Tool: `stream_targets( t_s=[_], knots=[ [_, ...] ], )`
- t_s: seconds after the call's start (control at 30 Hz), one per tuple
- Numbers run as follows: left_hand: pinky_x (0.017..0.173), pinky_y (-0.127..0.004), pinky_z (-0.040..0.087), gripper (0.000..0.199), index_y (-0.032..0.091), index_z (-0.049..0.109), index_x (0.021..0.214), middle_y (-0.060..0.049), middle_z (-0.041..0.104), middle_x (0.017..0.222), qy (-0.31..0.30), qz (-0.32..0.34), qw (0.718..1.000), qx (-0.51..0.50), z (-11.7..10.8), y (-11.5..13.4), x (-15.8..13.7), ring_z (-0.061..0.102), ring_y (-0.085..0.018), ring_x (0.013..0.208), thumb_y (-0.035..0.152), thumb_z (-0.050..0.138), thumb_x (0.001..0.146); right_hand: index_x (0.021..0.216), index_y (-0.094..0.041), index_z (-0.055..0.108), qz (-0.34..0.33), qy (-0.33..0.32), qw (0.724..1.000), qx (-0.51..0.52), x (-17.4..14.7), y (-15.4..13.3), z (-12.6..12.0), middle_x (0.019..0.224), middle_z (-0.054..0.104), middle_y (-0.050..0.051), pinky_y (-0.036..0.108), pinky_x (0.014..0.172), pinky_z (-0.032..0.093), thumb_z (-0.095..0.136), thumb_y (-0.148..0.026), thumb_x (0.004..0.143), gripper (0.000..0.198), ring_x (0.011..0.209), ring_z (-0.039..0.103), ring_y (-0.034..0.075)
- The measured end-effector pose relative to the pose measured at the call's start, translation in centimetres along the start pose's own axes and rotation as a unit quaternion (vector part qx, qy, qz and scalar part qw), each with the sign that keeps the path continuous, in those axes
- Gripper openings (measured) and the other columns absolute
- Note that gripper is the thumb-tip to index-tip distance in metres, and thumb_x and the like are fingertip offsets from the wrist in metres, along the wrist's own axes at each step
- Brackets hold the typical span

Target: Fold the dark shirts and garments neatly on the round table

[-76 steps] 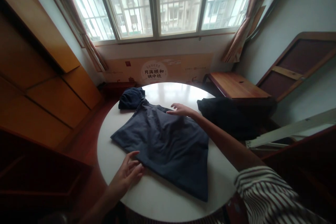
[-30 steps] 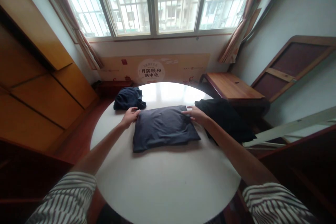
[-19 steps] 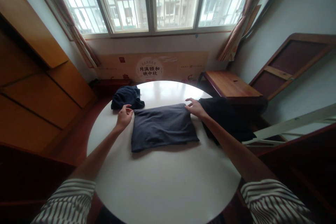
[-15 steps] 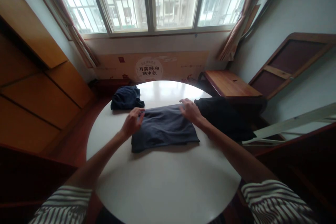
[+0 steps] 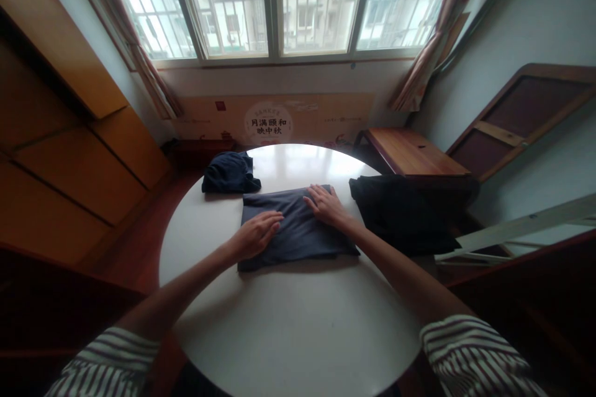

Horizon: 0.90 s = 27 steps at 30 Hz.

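A folded dark grey garment (image 5: 298, 237) lies flat on the white round table (image 5: 302, 322), with slight wrinkles across it; its exact kind cannot be told. My left hand (image 5: 259, 234) rests on its left part, fingers stretched out and pointing right. On its upper right part lies my right hand (image 5: 326, 203), palm down with the fingers spread. Both hands touch the cloth without gripping it, and they cover parts of it.
A bundled navy garment (image 5: 230, 172) sits at the table's far left. Black cloth (image 5: 400, 211) is heaped at the right edge, partly past the tabletop. Behind it stands a wooden bench (image 5: 419, 152). Orange cabinets (image 5: 69, 173) line the left side.
My left hand has moved from the garment's far left corner inward and nearer me onto the cloth. My right hand has come down flat on it. The view has shifted slightly.
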<state>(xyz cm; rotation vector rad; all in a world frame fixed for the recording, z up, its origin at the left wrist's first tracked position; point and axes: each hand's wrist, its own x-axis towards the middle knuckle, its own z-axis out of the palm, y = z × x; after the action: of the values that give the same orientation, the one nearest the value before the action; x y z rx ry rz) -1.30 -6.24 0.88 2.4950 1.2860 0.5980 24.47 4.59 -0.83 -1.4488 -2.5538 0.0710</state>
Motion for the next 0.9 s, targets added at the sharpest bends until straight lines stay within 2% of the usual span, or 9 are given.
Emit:
stream_targets(
  t_s=[0.07,0.17,0.27,0.4,0.53,0.67,0.77,0.83,0.9],
  knots=[
    [0.119,-0.049,0.029,0.049,0.018,0.051,0.144,-0.011,0.047,0.152,0.018,-0.054,0.997,0.044,0.2,-1.7,2.5,0.038,-0.026,0.144,0.038,0.031,0.105,0.151,-0.021,0.042,0.000,-0.034,0.999,0.007,1.4,-0.4,-0.1,0.158,0.037,0.012,0.056,0.119,0.015,0.025,-0.050,0.105,0.058,0.148,0.028,0.029],
    [0.119,-0.060,0.018,0.056,0.021,0.037,0.154,-0.011,0.031,0.161,-0.036,-0.150,0.983,0.104,0.9,-4.6,4.4,0.024,-0.031,0.150,0.044,0.035,0.103,0.146,-0.028,0.048,0.038,-0.054,0.998,0.011,2.6,-0.3,0.0,0.156,0.042,0.009,0.058,0.117,0.022,0.039,-0.049,0.103,0.050,0.144,0.034,0.031],
    [0.120,-0.060,0.015,0.060,0.021,0.031,0.156,-0.010,0.023,0.164,-0.052,-0.211,0.969,0.116,1.3,-6.9,3.4,0.016,-0.031,0.152,0.046,0.035,0.102,0.135,-0.023,0.056,0.077,-0.021,0.997,0.014,2.8,0.7,-0.2,0.144,0.053,0.012,0.054,0.106,0.042,0.055,-0.041,0.099,0.041,0.127,0.052,0.029],
    [0.120,-0.056,0.019,0.057,0.012,0.039,0.151,-0.018,0.031,0.160,0.038,-0.269,0.958,0.095,1.0,-8.9,1.1,0.025,-0.033,0.149,0.037,0.042,0.100,0.128,-0.017,0.057,0.077,0.012,0.997,0.015,2.5,0.9,-1.1,0.128,0.059,0.010,0.046,0.090,0.055,0.063,-0.037,0.095,0.039,0.108,0.062,0.024],
    [0.115,-0.046,0.036,0.045,0.008,0.054,0.137,-0.022,0.056,0.140,0.194,-0.272,0.942,-0.015,0.4,-9.9,0.8,0.052,-0.030,0.133,0.024,0.052,0.094,0.144,-0.020,0.048,0.051,0.033,0.998,0.016,0.9,-1.8,-1.2,0.151,0.044,0.016,0.057,0.109,0.037,0.047,-0.041,0.102,0.048,0.136,0.044,0.033],
    [0.086,-0.037,0.058,0.048,0.012,0.053,0.132,-0.019,0.067,0.120,0.290,-0.359,0.850,-0.254,-0.3,-9.8,1.3,0.071,-0.023,0.098,0.023,0.067,0.088,0.156,-0.024,0.034,-0.078,-0.015,0.996,0.036,-3.1,-5.7,0.1,0.163,0.026,0.011,0.061,0.117,0.021,0.031,-0.054,0.103,0.061,0.150,0.020,0.035],
    [0.069,-0.029,0.059,0.069,0.012,0.045,0.136,-0.017,0.071,0.108,0.260,-0.394,0.788,-0.395,-0.7,-9.2,1.2,0.073,-0.020,0.080,0.029,0.081,0.080,0.156,-0.027,0.033,-0.140,-0.049,0.988,0.038,-5.7,-7.4,0.8,0.165,0.021,0.009,0.063,0.117,0.018,0.034,-0.062,0.099,0.067,0.151,0.015,0.037],
    [0.065,-0.028,0.058,0.083,0.013,0.041,0.139,-0.016,0.073,0.102,0.213,-0.393,0.791,-0.418,-1.0,-8.7,1.0,0.073,-0.020,0.076,0.033,0.087,0.073,0.156,-0.027,0.032,-0.143,-0.050,0.988,0.040,-6.5,-7.8,0.9,0.165,0.020,0.010,0.062,0.118,0.017,0.035,-0.063,0.099,0.068,0.151,0.015,0.037],
    [0.065,-0.029,0.058,0.091,0.014,0.037,0.142,-0.015,0.073,0.101,0.166,-0.383,0.817,-0.398,-1.3,-8.2,0.7,0.073,-0.022,0.078,0.036,0.088,0.070,0.156,-0.027,0.032,-0.138,-0.050,0.988,0.045,-6.6,-7.7,0.8,0.165,0.021,0.011,0.062,0.118,0.016,0.036,-0.063,0.099,0.068,0.151,0.015,0.037]
  ],
)
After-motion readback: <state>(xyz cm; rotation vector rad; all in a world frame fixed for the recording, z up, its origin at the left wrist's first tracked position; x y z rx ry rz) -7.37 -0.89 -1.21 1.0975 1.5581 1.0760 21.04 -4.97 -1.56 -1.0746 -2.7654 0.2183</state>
